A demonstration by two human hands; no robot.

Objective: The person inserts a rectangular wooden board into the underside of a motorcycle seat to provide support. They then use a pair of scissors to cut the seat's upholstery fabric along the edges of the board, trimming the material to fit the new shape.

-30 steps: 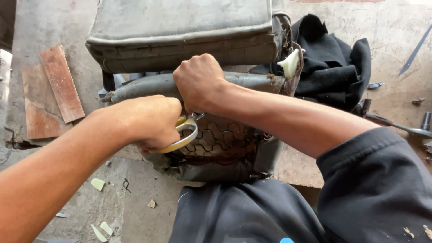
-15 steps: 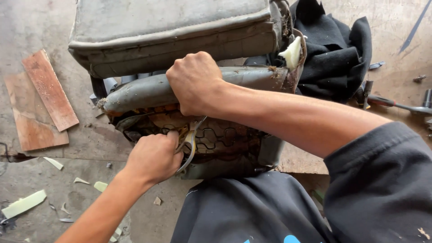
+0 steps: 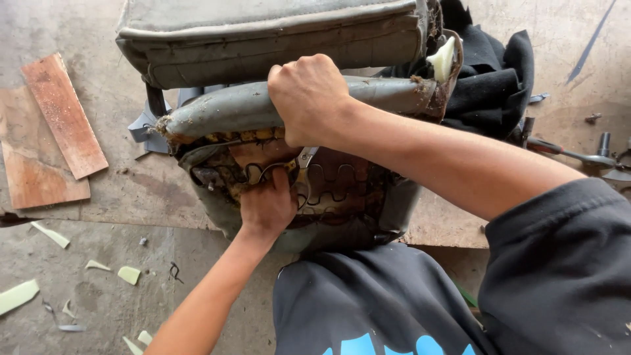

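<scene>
Hands at work on one torn grey seat (image 3: 276,39).
Right hand (image 3: 309,98) clenches the seat's rolled edge (image 3: 230,108); just below it, left hand (image 3: 266,204) grasps a pair of scissors (image 3: 303,159) against the wire springs (image 3: 335,190). Left of both hands lie two boards (image 3: 62,115); pale foam scraps (image 3: 128,274) dot the floor.

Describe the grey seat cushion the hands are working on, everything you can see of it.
The seat cushion is worn grey upholstery, lying overturned on the concrete floor. Its rolled, frayed edge shows yellow foam and dirt; zigzag wire springs cross the rusty underside. The right hand grips the rolled edge; the left hand works among the springs. Black cloth lies behind it.
</scene>
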